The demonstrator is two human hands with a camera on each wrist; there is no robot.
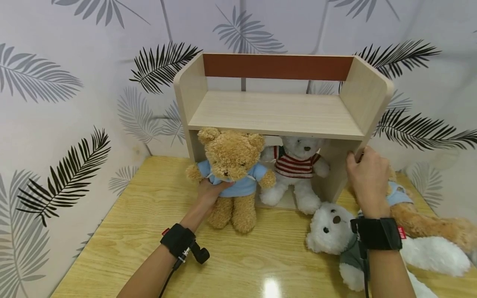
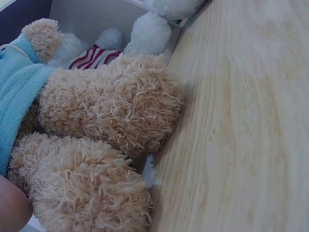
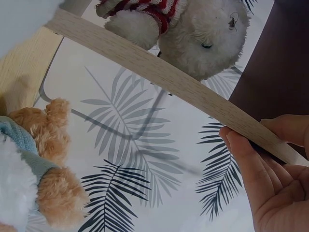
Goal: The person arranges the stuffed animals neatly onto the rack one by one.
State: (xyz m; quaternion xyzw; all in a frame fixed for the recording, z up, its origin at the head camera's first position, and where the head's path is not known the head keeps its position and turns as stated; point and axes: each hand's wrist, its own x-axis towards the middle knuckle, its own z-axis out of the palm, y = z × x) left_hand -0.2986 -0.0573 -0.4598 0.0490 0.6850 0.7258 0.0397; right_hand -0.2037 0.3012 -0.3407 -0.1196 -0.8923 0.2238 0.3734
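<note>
Left hand (image 1: 210, 192) and right hand (image 1: 369, 178): both clamped on!

The left had a curly tan plush bear in a light-blue top (image 1: 238, 187), gripped upright before the left side of a pale wood-grain shelf (image 1: 275, 111)! The right pinched that shelf's right side panel (image 1: 367, 93). Inside sat a white plush bear in red-and-white stripes (image 1: 296, 167); outside, on the yellow wood-grain table (image 1: 149, 207), lay a grey-topped white bear (image 1: 331, 227) and another tan bear in blue (image 1: 425, 215).

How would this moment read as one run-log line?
left grip: holds tan bear, upright before shelf | right grip: holds right side panel | striped-shirt bear: in lower compartment
</note>
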